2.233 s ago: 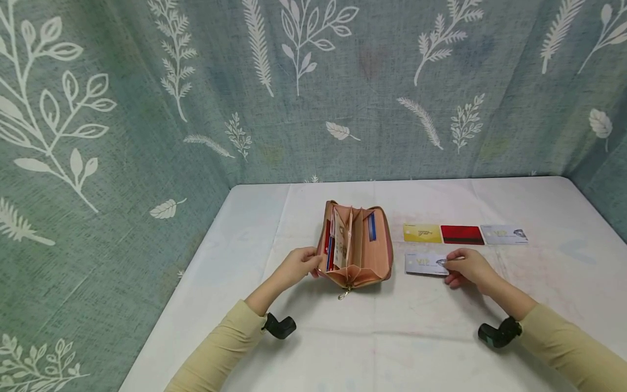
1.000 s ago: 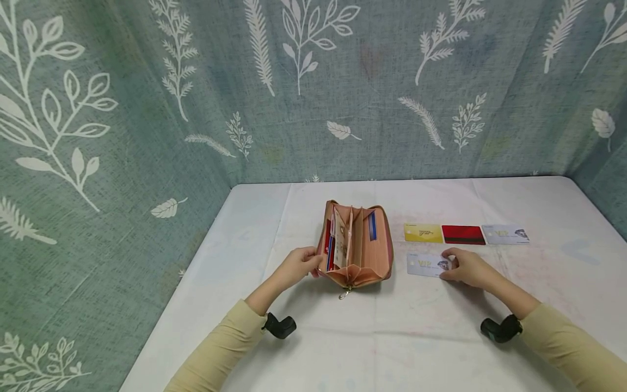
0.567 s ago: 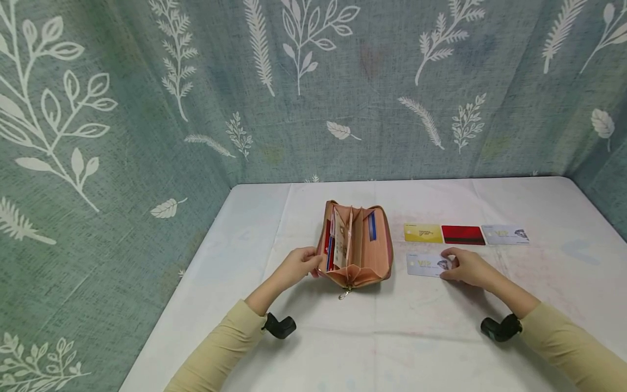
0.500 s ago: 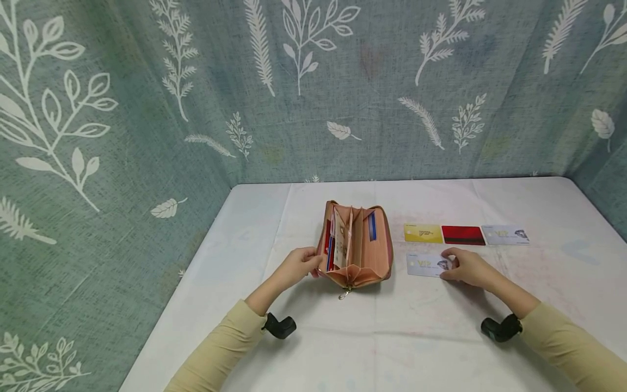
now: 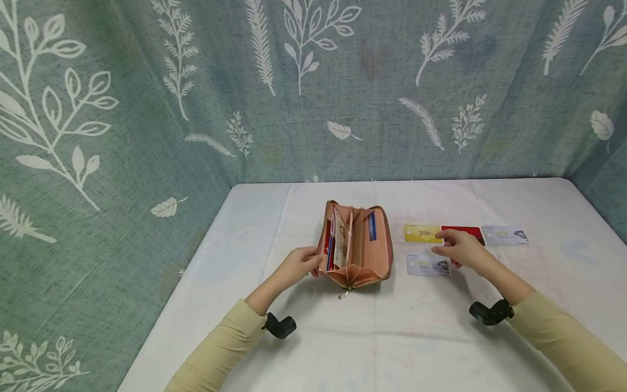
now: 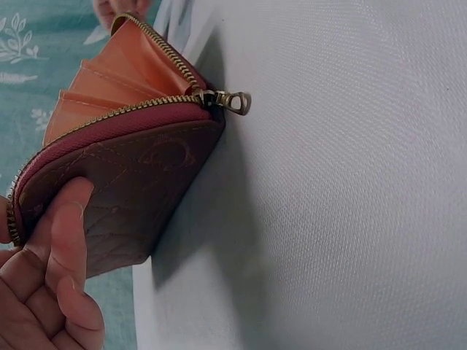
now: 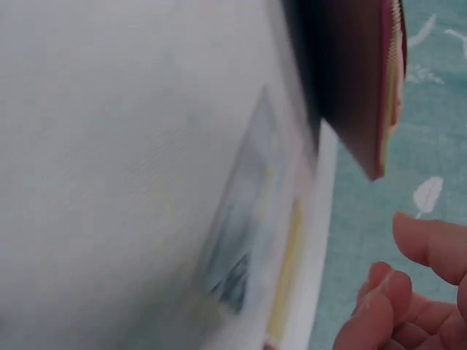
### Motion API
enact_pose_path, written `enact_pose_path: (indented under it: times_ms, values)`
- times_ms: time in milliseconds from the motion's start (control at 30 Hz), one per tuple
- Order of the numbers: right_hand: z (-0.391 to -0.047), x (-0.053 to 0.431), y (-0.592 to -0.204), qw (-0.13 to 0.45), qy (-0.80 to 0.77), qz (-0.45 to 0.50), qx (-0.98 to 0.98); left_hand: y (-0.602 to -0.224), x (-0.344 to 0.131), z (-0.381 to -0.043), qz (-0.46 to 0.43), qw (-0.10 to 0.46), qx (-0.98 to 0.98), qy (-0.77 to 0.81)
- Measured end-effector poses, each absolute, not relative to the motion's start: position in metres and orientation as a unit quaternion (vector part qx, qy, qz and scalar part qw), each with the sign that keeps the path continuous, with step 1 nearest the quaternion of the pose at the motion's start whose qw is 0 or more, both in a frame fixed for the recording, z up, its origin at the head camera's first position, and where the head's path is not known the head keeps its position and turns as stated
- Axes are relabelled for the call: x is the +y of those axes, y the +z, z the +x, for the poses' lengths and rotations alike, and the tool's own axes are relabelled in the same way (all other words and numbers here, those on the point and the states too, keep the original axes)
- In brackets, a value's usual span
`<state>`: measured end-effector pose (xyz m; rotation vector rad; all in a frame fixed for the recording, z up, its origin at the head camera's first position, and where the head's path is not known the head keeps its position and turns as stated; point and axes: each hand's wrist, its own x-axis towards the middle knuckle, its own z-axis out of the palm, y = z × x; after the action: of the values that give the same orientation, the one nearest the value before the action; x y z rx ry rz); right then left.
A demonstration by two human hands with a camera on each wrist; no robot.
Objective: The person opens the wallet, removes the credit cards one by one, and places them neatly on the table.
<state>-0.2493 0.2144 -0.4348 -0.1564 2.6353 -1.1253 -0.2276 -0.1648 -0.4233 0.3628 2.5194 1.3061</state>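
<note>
My left hand [image 5: 296,268] pinches the left edge of an unzipped pink long wallet [image 5: 374,256], which stands spread with its compartments facing up. Cards and a banknote-like paper [image 5: 340,245] stick up inside it, and a blue card [image 5: 373,226] sits in its right side. The left wrist view shows my fingertips against its quilted maroon cover [image 6: 146,175]. My right hand [image 5: 462,249], thumb and fingers apart and holding nothing, hovers over the cards. Below it lies a silver VIP card [image 5: 421,265]. It partly covers a red card [image 5: 472,231] in the row behind.
A yellow card [image 5: 416,233] and another silver VIP card [image 5: 504,235] flank the red one on the white-covered table [image 5: 313,359]. The wallet's zipper pull [image 5: 345,294] hangs at its near end. A leaf-patterned green curtain [image 5: 294,136] closes off the back and left.
Earlier my right hand set the silver VIP card flat in front of the row. It has now let go and lifted up and slightly left. My left hand and the wallet stay put.
</note>
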Motion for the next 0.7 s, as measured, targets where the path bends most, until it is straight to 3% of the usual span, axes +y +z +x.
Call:
enact_pose_path:
  times_ms: [300, 700]
  values:
    - [-0.263, 0.175, -0.429, 0.126, -0.490, -0.039, 0.861, -0.423, -0.166, -0.227, 0.127, 0.140, 0.871, 0.454]
    - [-0.292, 0.121, -0.436, 0.195, -0.536, 0.026, 0.821, -0.425, -0.166, -0.228, 0.126, 0.135, 0.872, 0.454]
